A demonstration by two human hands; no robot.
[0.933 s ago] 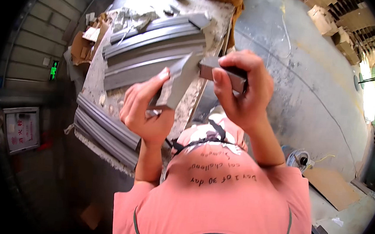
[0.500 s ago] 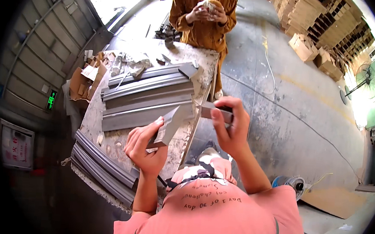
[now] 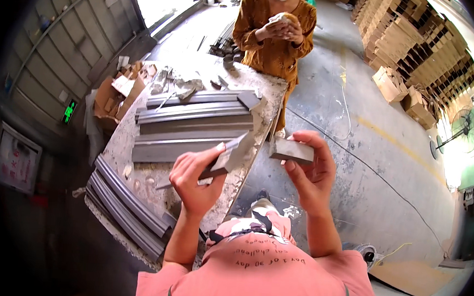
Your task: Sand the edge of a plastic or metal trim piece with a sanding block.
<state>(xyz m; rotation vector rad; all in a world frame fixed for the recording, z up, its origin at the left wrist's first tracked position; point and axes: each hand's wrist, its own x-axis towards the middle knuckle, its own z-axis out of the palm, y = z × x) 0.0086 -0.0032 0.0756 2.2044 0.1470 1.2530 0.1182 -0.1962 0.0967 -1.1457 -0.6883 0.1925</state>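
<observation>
My left hand [image 3: 197, 181] is closed around a grey angled profile piece [image 3: 230, 159], which sticks up past the fingers over the table's right edge. In my right hand [image 3: 316, 178] a small grey rectangular block [image 3: 293, 150] is pinched between thumb and fingers, held in the air to the right of that piece and apart from it. Beyond my left hand, several long grey profiles [image 3: 194, 124] lie side by side on the worktable [image 3: 274, 90]. A dark grey short piece [image 3: 248, 100] rests on their far right end.
More long profiles [image 3: 128, 209] are stacked along the table's near left edge. An open cardboard box [image 3: 108, 106] with scraps stands to the left. A person [image 3: 274, 40] faces me across the table, holding something wrapped. A cable [image 3: 378, 169] crosses the floor; a fan [image 3: 463, 131] stands far right.
My right hand has moved slightly right and turned the block, so a broad pale side shows. My left hand has shifted right and tilted its piece. The view has tipped up a little.
</observation>
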